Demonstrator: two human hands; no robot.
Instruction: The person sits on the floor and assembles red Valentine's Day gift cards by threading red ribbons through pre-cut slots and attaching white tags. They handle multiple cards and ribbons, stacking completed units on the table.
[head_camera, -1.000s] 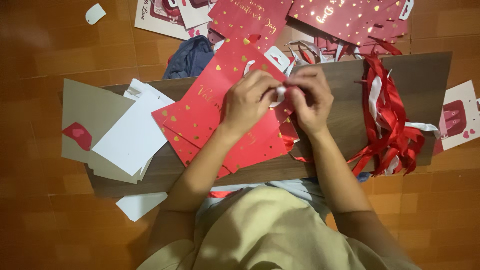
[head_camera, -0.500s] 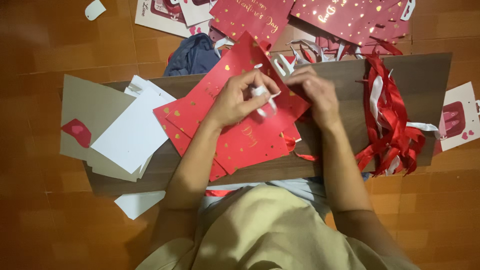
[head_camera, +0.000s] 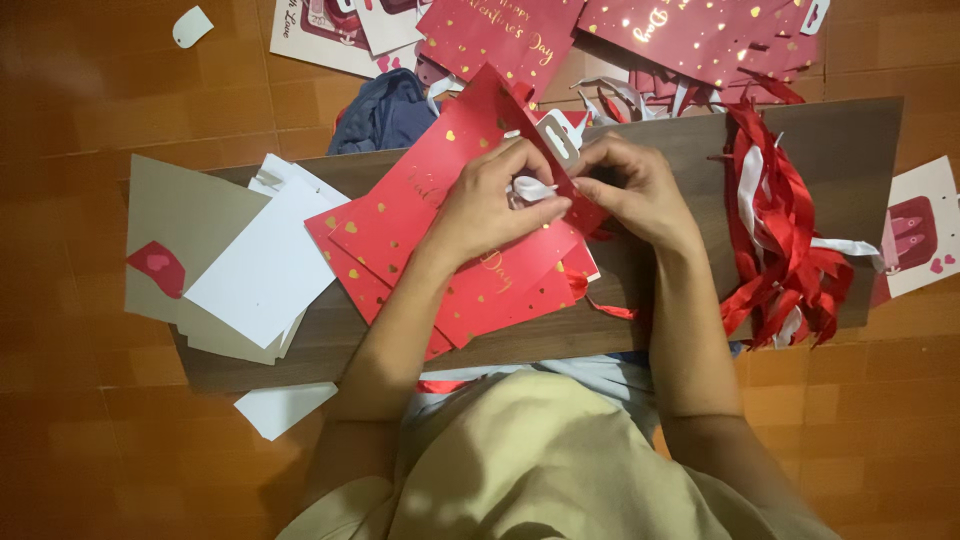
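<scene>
The left hand (head_camera: 490, 205) pinches the white ribbon (head_camera: 533, 187); the right hand (head_camera: 635, 190) closes on the red bag (head_camera: 450, 230) beneath both grips. Best practice: ribbon taut, bag flat on the table (head_camera: 660, 300).

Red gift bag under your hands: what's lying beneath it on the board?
More flat red bags fan out beneath the red gift bag on the wooden board. How many lie under it is hidden.

A home floor used as a craft spot: orange-brown floor tiles (head_camera: 90, 110) with a dark wooden board (head_camera: 660, 330) laid across as a worktop. Red paper bags (head_camera: 700, 30) lie at twelve o'clock, a heap of red and white ribbons (head_camera: 785, 250) at three
</scene>
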